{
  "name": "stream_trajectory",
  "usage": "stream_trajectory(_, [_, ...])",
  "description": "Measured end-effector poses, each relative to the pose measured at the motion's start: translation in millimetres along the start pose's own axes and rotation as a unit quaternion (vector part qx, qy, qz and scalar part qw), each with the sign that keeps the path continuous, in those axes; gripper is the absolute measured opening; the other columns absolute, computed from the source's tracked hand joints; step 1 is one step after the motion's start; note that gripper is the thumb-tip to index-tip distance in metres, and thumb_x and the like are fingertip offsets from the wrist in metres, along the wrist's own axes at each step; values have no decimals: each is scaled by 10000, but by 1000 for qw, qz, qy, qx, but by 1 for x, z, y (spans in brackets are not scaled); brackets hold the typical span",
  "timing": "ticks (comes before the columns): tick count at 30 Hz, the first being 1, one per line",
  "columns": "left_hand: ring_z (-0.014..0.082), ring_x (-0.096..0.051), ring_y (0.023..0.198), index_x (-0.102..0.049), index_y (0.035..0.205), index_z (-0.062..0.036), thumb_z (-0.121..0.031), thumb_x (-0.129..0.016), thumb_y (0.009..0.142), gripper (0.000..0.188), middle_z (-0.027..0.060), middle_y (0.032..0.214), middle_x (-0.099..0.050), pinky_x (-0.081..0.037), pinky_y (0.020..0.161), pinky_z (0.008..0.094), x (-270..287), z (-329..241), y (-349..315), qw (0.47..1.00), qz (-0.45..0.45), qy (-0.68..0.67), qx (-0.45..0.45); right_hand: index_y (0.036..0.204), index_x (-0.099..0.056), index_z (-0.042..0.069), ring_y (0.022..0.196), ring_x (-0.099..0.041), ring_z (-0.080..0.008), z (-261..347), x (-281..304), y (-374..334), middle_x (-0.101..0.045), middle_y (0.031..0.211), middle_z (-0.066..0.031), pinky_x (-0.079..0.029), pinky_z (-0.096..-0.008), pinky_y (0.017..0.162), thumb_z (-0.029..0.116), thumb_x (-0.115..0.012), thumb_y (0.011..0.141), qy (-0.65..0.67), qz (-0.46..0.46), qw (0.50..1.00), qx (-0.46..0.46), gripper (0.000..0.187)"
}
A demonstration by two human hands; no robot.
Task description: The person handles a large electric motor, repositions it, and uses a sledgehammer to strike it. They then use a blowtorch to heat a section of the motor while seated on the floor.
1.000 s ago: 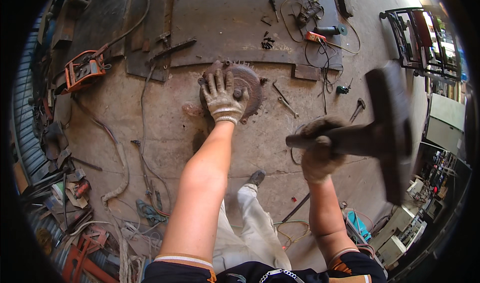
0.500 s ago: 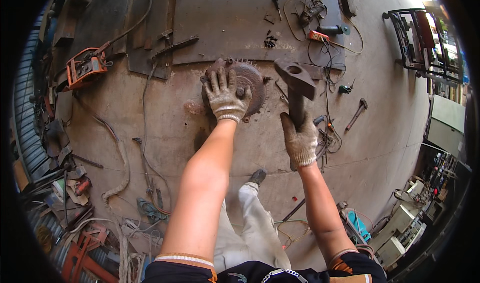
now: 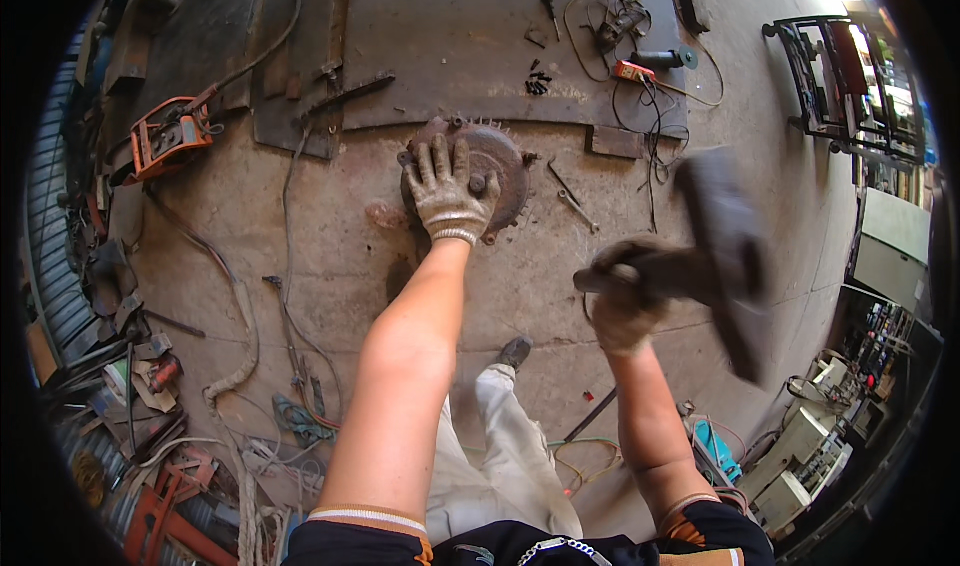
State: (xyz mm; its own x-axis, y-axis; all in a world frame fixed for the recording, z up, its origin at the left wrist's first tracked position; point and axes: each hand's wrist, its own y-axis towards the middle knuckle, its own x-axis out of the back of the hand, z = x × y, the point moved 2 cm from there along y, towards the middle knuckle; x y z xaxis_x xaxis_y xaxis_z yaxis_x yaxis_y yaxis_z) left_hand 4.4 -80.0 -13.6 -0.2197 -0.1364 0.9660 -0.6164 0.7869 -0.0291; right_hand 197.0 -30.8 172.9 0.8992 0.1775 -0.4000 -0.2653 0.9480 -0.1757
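Note:
My gloved left hand (image 3: 450, 194) lies flat with fingers spread on a rusty round metal housing (image 3: 505, 174) that rests on the concrete floor. A bolt-like stub (image 3: 478, 183) pokes up beside its thumb. In my gloved right hand (image 3: 628, 311) is a sledgehammer (image 3: 725, 256), gripped by its dark handle and raised off the floor to the right. The hammer head is smeared by motion and points away from the housing. A wrench (image 3: 578, 212) and a thin rod (image 3: 563, 182) lie on the floor between the housing and the hammer.
Steel plates (image 3: 450, 36) cover the far floor, with an angle grinder (image 3: 665, 59), an orange power strip (image 3: 635, 71) and cables on them. An orange-framed machine (image 3: 172, 138) stands at left. Cables (image 3: 290, 236) run along the left floor. Scrap metal (image 3: 130, 376) piles at lower left; a rack (image 3: 845, 86) stands at right.
My right hand has swung the sledgehammer from upright to sideways, its head moving right and nearer to me. The left hand has stayed on the housing.

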Motion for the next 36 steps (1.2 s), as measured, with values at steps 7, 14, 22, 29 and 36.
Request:
stream_trajectory(7, [419, -187, 1540, -463, 1543, -164, -610, -514, 900, 785, 162, 1658, -291, -71, 1251, 586, 6, -1, -5, 999, 29, 19, 2, 1060, -624, -13, 626, -610, -147, -7, 14, 12, -635, 729, -47, -494, -323, 588, 358, -728, 940, -531, -36, 844, -63, 403])
stream_trajectory(14, [406, -166, 1553, -376, 1590, -189, -650, -424, 936, 802, 161, 1680, -241, -66, 1240, 616, -5, 1, -1, 998, 10, 52, -15, 1072, -630, 24, 632, -605, -137, 5, 65, -28, -635, 729, -51, -499, -323, 604, 355, -741, 918, -580, -91, 782, -211, 382])
stream_trajectory(22, [404, -183, 1548, -373, 1590, -177, -606, -446, 950, 774, 155, 1675, -257, -128, 1229, 606, -2, 2, -5, 999, 1, 47, -24, 1152, -646, 20, 1046, -674, -420, 2, 193, -140, -705, 1093, -253, -520, -501, 908, 466, -694, 864, -696, 41, 551, -458, 533])
stream_trajectory(29, [417, -348, 1469, -496, 1514, -123, -647, -456, 962, 763, 173, 1605, -387, -264, 1204, 563, -2, -1, -1, 992, -88, 22, -85, 1236, -624, 11, 1067, -676, -413, -69, 269, -138, -707, 1115, -246, -521, -460, 968, 356, -712, 828, -628, 64, 627, -457, 541])
stream_trajectory(36, [386, -350, 1478, -471, 1503, -29, -709, -474, 945, 879, 198, 1595, -397, -238, 1228, 492, 0, -3, -4, 993, -80, -77, -27, 1160, -699, -7, 1100, -673, -411, -137, 374, -86, -683, 1154, -288, -540, -462, 956, 331, -724, 832, -557, 112, 678, -465, 472])
